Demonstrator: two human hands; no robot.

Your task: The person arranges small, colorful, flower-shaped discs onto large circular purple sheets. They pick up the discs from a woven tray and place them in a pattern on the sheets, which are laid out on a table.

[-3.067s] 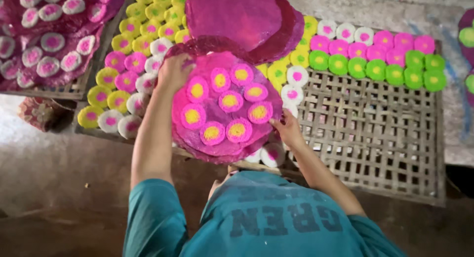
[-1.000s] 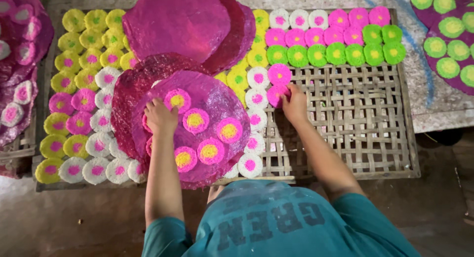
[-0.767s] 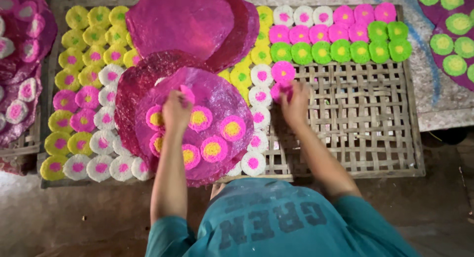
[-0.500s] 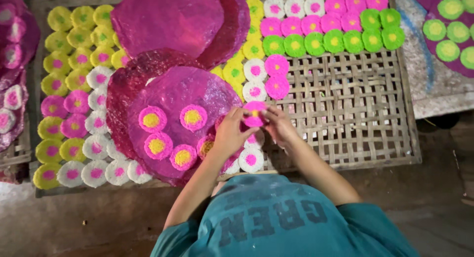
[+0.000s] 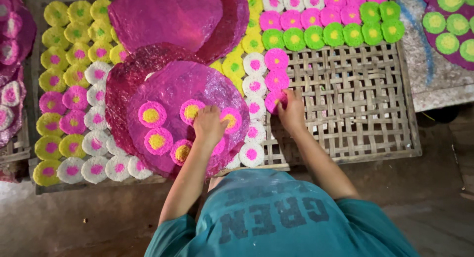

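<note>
Pinching pink cake in right hand fingers, left hand on pink-yellow cakes

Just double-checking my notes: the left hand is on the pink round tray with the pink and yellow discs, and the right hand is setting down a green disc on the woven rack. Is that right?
Not quite. The head view shows the right hand setting a pink disc, not a green one, on the woven rack. The rest holds: the left hand is on the pink round tray with the pink and yellow discs.

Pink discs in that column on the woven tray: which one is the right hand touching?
The lowest pink disc of the three, at the right hand; the two above it lie untouched.
</note>
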